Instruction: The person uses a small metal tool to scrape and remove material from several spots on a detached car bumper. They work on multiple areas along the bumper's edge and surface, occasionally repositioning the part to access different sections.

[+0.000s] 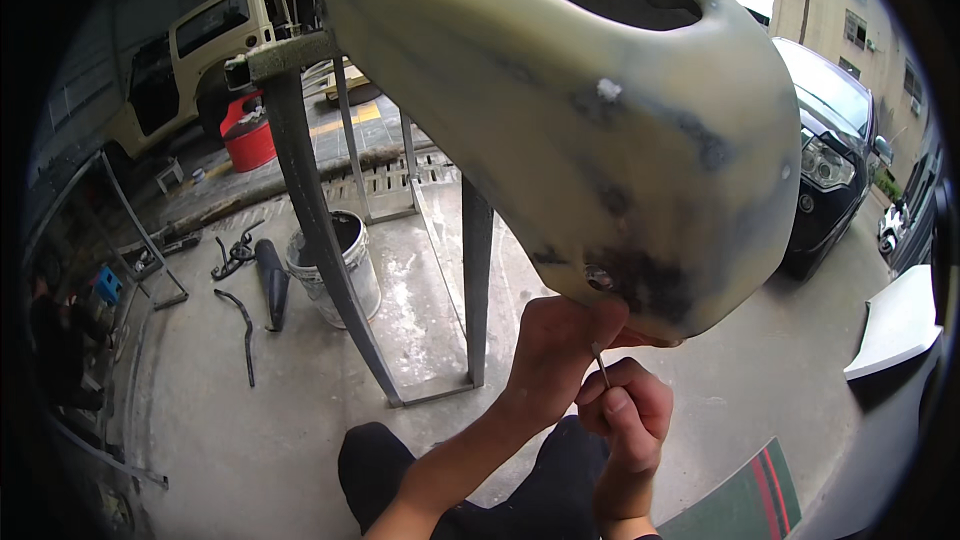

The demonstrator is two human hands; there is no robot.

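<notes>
The thumb and curled fingers of a person's right hand [628,410] pinch a thin metal rod [601,365], its tip pointing up toward the left hand [565,335]. The left hand is bent closed against the bottom edge of a curved body panel [540,90]; its fingertips are largely hidden, and whether they grip anything cannot be told. Just above the knuckles, a small ragged hole pierces the smooth shell, whose matte beige surface is clouded with dark, smoky patches and dotted with a white fleck below a large rounded opening. The panel's tapered end meets the top left corner of a square-tubed metal stand [476,280]. Behind the stand's left front leg sits a grimy white plastic bucket [308,275]; left of it on the stained concrete floor [240,450] lie a black tube [270,285] and a bent black hose [240,335]. Farther back stand a red drum [250,145] and a boxy beige vehicle body [215,40]; at right, a glossy dark car [825,155].
</notes>
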